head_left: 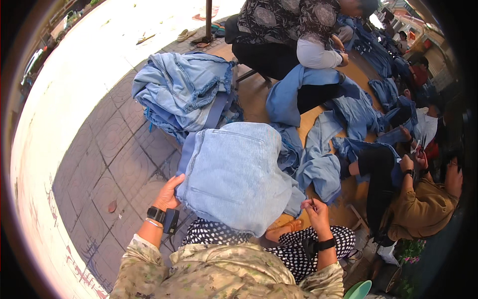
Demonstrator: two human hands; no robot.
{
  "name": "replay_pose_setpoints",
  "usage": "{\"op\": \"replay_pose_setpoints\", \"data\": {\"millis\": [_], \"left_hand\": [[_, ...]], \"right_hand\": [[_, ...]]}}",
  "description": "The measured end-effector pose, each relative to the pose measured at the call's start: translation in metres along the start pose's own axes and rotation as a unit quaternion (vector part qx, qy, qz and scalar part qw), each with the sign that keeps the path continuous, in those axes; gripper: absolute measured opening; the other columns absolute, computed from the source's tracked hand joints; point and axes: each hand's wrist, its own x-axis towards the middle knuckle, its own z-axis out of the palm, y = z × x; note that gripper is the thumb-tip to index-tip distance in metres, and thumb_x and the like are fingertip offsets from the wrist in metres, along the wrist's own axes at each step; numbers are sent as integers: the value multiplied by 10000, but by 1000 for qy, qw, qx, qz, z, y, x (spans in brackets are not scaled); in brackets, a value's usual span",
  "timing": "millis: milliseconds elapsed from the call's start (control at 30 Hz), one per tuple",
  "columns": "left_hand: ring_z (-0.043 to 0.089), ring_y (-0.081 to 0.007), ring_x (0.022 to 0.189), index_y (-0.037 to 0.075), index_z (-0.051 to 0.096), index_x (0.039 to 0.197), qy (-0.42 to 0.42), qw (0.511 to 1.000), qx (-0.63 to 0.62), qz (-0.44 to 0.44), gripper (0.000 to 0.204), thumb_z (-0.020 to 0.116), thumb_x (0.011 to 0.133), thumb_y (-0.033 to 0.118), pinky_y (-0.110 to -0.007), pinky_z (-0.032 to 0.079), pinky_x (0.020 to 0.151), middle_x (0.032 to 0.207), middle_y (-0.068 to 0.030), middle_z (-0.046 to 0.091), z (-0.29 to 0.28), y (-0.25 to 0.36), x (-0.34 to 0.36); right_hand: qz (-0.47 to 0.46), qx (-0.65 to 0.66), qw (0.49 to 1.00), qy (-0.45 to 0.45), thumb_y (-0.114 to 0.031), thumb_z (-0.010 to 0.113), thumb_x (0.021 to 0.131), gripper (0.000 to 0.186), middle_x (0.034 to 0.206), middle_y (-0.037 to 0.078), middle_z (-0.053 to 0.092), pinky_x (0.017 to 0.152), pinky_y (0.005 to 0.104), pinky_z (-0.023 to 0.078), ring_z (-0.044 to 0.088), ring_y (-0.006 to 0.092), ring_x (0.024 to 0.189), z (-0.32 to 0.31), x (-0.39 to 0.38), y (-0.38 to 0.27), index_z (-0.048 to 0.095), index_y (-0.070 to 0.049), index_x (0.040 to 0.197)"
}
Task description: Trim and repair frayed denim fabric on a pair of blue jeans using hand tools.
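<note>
A light blue denim piece [229, 179] with raised seams and a darker blue band along its left edge lies spread over my lap, on polka-dot trousers. My left hand [170, 193] grips that left edge, thumb on top. My right hand [316, 214], at the lower right corner of the piece, is closed on a small dark tool, apparently thread snips [312, 203]; its exact shape is too small to make out. Just beyond the piece sits a heap of frayed denim garments [181, 89].
Co-workers [279, 22] [420, 209] sit at the top and right, handling denim. More denim [321, 164] lies on a tan board [356, 65]. A paved floor [104, 179] spreads to my left, with a metal post [208, 17] and sandals beyond. A green basin [357, 290] stands at my lower right.
</note>
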Motion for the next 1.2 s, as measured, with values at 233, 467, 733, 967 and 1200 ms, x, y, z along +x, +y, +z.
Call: {"op": "replay_pose_setpoints", "data": {"millis": [233,467,733,967,1200], "left_hand": [[643,-226,946,-19,618,1076,29,977,-18,211,269,624,866,149,-359,494,884,1074,-114,666,75,66,-70],[570,-275,1142,-8,577,1211,106,876,24,469,372,499,941,236,-384,427,1017,1221,-179,603,177,135,-180],[515,-298,1214,67,503,1328,202,718,217,630,404,394,985,251,-419,411,1039,1365,-156,502,160,192,-216],[551,-279,1153,17,552,1258,168,818,130,535,394,448,971,265,-393,393,1049,1275,-155,571,54,250,-192],[508,-283,1200,-23,522,1272,162,877,13,452,509,418,975,378,-410,352,1054,1310,-158,541,55,244,-194]], "right_hand": [[-12,31,999,15,-79,611,878,121,746,1,676,538,203,380,463,13,592,-3,-9,-4,682,9,920],[-12,70,995,66,-99,627,875,130,740,-18,662,564,216,389,472,32,618,-10,-20,13,685,-2,940],[-53,83,992,80,-179,729,810,255,831,-7,661,580,214,413,506,37,659,-11,-6,-2,679,-15,999],[-123,73,989,-40,-271,816,715,691,1196,47,610,752,239,463,552,96,858,21,43,-46,526,-43,1300],[-193,160,959,-129,-344,821,694,862,1348,114,513,1028,332,365,485,211,1211,62,95,-59,417,-41,1393]]}}
